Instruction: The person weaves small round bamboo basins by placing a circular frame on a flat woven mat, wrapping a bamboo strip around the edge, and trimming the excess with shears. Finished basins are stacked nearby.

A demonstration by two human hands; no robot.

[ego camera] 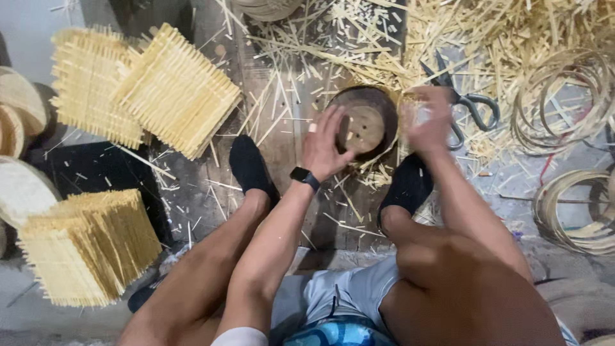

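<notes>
**A:** What do you see at the hands?

**B:** From my remote feed, I look down on a person seated on the floor, legs apart, feet in black socks. The left hand (328,144) rests on the near-left rim of a round dark wooden form (364,122), fingers spread wide, flat against it. A black watch (305,176) sits on that wrist.

**A:** And the other hand?

**B:** The right hand (428,122) is at the form's right edge, but it is blurred. I cannot tell whether its fingers are closed on anything.

**A:** Where is the form exactly?

**B:** On the wooden board between the two feet, with a paler disc showing holes in its middle.

**A:** What lies around it?

**B:** Scissors (466,107) just beyond the right hand, on a litter of bamboo strips (512,38). Coiled bamboo rings (564,96) lie to the far right. To the left I see stacks of woven bamboo mats (173,90), and another stack (90,247) nearer the left knee.
</notes>
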